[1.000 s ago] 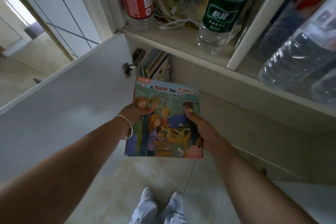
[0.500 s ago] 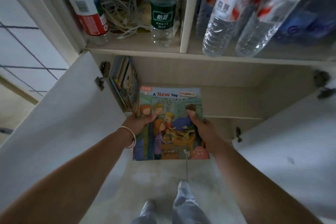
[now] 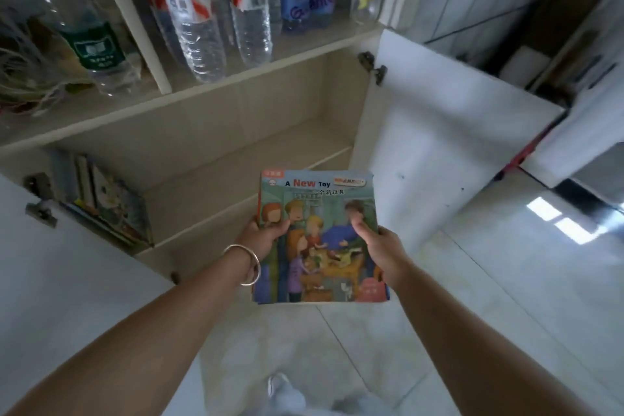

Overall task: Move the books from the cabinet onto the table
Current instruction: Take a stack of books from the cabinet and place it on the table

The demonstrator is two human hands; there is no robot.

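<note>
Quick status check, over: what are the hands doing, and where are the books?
Left hand and right hand grip one picture book, out of the cabinet. More books inside, at left. Table not in view. Nothing blocking.

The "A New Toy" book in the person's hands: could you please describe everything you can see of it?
The "A New Toy" book is a thin, glossy paperback whose cartoon cover shows people round a table. It is held face up, clear of the open cabinet. The left hand and right hand grip its side edges, thumbs on the cover.
</note>
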